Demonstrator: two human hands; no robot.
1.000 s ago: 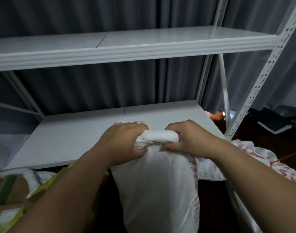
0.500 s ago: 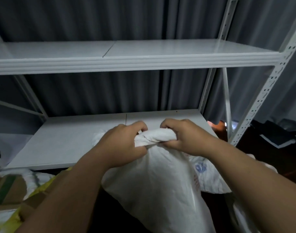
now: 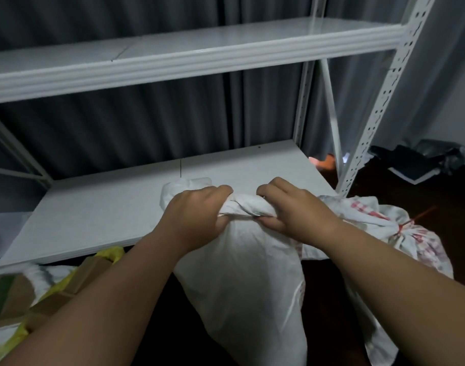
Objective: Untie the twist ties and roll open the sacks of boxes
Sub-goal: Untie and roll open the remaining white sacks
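A white woven sack (image 3: 242, 281) hangs in front of the lower shelf, its top bunched into a thick twisted neck. My left hand (image 3: 194, 215) grips the left part of that neck, with loose sack cloth sticking out behind it. My right hand (image 3: 292, 210) grips the right part, fingers curled over the top and thumb underneath. Both hands sit close together on the neck. To the right lies a second white sack (image 3: 416, 241) with red print, its neck bound by a red twist tie (image 3: 405, 225). No tie shows on the sack I hold.
A white metal rack stands ahead, with a lower shelf (image 3: 99, 210) and an upper shelf (image 3: 199, 54); its perforated post (image 3: 379, 101) is at the right. Cardboard boxes in a yellow sack (image 3: 41, 294) lie at the lower left. Dark bags (image 3: 421, 159) lie on the floor at the right.
Both hands keep their grip on the sack's neck, which now looks more tightly twisted between them. The view has shifted, and the red-printed sack with its tie shows again at the right.
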